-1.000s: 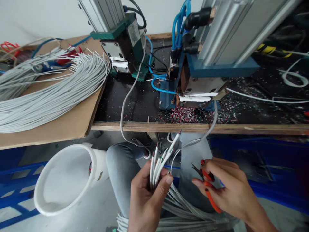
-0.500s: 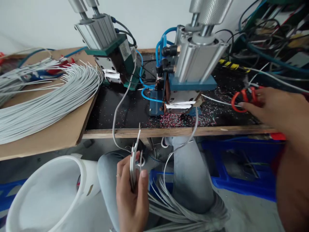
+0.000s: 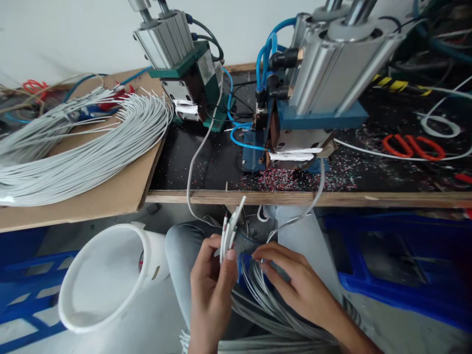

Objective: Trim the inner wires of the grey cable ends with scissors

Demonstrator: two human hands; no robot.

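Two hands back together now, both in front of the worktop point(image 3: 173, 164), and the big change is on the right: the red-handled snips point(image 3: 416, 146), in the right hand's grasp half a second ago, are lying on the worktop to the right of the blue-plated machine point(image 3: 320, 114). That, I'd judge, frees the right hand point(image 3: 289, 275) for finger work among the cables. And look where it has gone: down in front of the machine, thumb and forefinger drawn narrow right at a loose cable end; whether they actually pinch it, I can't tell. The left hand point(image 3: 216, 280), in front of the machine and off to its left, has a firm hold on the bundle of white cable ends point(image 3: 229, 233), tips pointing up, coloured cores peeping out of some. More grey cables point(image 3: 265, 322) trail across the lap, nearer the wearer than the machine. Now for anything to read: left of the blue-plated machine stands a green-plated machine point(image 3: 173, 66) with a pale label point(image 3: 206, 65) on its side, but the print is too small to make out, and no brand name is legible anywhere.
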